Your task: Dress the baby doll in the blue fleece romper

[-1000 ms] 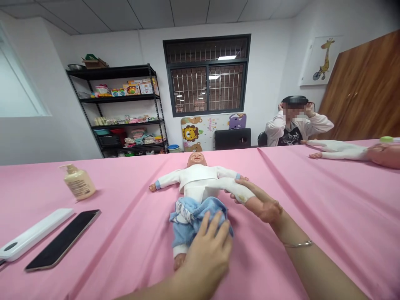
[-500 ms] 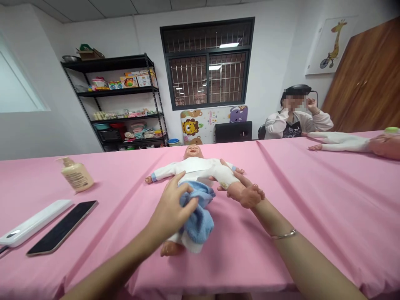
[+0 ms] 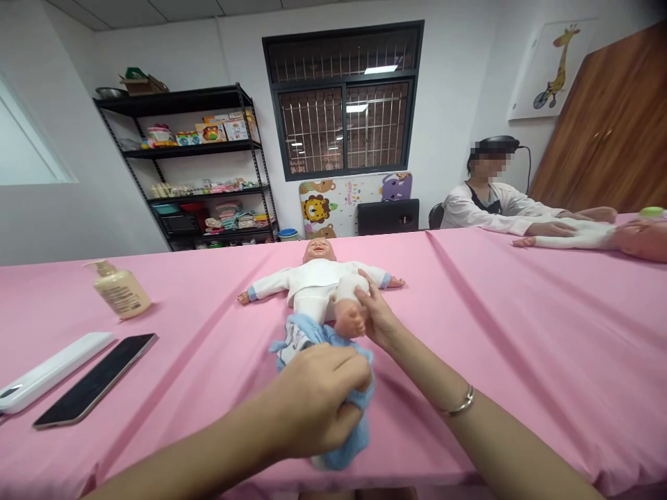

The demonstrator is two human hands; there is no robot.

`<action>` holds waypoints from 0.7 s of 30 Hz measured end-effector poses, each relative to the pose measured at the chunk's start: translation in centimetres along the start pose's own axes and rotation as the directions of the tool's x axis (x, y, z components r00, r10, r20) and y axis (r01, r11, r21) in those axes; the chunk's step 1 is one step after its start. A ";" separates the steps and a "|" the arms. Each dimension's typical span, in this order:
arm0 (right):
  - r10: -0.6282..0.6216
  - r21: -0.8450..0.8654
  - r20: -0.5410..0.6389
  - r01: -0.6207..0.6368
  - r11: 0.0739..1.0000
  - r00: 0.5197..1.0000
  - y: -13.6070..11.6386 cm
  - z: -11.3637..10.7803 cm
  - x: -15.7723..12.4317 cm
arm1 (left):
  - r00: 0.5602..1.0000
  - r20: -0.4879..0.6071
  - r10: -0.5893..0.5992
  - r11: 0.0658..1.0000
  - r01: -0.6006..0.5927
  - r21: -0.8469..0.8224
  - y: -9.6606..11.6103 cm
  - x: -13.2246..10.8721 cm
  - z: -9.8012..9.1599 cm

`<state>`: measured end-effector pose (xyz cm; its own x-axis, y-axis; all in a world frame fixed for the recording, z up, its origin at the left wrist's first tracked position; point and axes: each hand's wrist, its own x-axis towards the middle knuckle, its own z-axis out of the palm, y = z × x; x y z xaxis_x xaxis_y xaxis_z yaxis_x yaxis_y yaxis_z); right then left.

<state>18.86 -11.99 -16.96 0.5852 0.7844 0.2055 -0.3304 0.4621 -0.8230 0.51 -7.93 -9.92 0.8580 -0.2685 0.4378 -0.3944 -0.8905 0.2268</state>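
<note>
A baby doll [image 3: 313, 278] in a white long-sleeved top with blue cuffs lies on its back, feet toward me. My right hand [image 3: 378, 312] is closed around its raised, bent leg, the bare foot [image 3: 350, 321] sticking out. Blue baby pants [image 3: 344, 455], with a patterned white patch, are bunched over the doll's other leg, whose lower part is hidden. My left hand [image 3: 323, 396] is closed on the pants' fabric, knuckles up, at the table's near side.
A pink cloth [image 3: 198, 389] covers the table. On the left are a pump bottle [image 3: 122, 292], a white device [image 3: 57, 371] and a phone [image 3: 96, 382]. Far right, a person [image 3: 490, 201] touches another doll [image 3: 583, 234]. A black shelf [image 3: 171, 104] stands behind.
My left hand has pulled the blue pants closer to me and closed on them. The held leg has swung left and bent. The other person's hands have dropped from the head to their doll.
</note>
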 end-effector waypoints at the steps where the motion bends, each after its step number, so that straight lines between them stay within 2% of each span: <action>1: -0.016 -0.011 -0.016 0.016 1.000 1.000 0.4 0.3 -0.2 | 0.999 -0.028 -0.032 0.999 0.032 -0.007 0.0 0.1 0.1; 4: -0.006 -0.120 -0.006 0.006 0.993 1.000 1.1 0.8 -0.6 | 0.971 -0.060 -0.231 0.972 0.229 -0.044 -0.5 1.2 -0.4; 7: 0.068 -0.239 0.086 -0.046 0.970 0.994 1.4 0.9 -0.8 | 0.934 -0.003 -0.358 0.931 0.357 -0.076 -2.3 3.0 -1.1; 9: 0.131 -0.226 0.086 -0.109 0.968 0.988 1.3 0.8 -0.7 | 0.931 -0.003 -0.364 0.929 0.363 -0.070 -4.4 4.2 -1.0; 12: 0.232 -0.140 0.017 -0.228 0.964 0.973 1.0 0.2 -0.6 | 0.922 -0.120 -0.368 0.928 0.373 0.022 -8.6 5.4 0.4; 14: 0.272 -0.224 0.083 -0.248 0.943 0.959 0.7 -0.5 -0.5 | 0.904 -0.192 -0.382 0.918 0.395 0.033 -11.4 5.8 1.6; 16: 0.277 -0.366 0.172 -0.200 0.909 0.945 0.5 -1.1 -0.4 | 0.877 -0.209 -0.432 0.899 0.436 -0.030 -13.4 5.8 2.5; 18: 0.237 -0.432 0.164 -0.147 0.890 0.958 0.5 -1.6 -0.2 | 0.834 -0.147 -0.533 0.846 0.520 -0.114 -14.5 5.6 2.8; 20: 0.143 -0.420 0.041 -0.112 0.900 0.989 0.8 -2.0 0.3 | 0.793 -0.034 -0.608 0.786 0.596 -0.164 -14.4 5.1 2.4; 21: 0.084 -0.400 -0.030 -0.089 0.912 0.996 1.1 -2.2 0.6 | 0.789 0.029 -0.613 0.775 0.608 -0.173 -14.0 4.8 2.0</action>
<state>20.50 -11.96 -18.88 0.5771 0.8078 0.1197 -0.0570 0.1860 -0.9809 10.80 2.51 -12.75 0.9288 0.3233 0.1812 0.1591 -0.7895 0.5928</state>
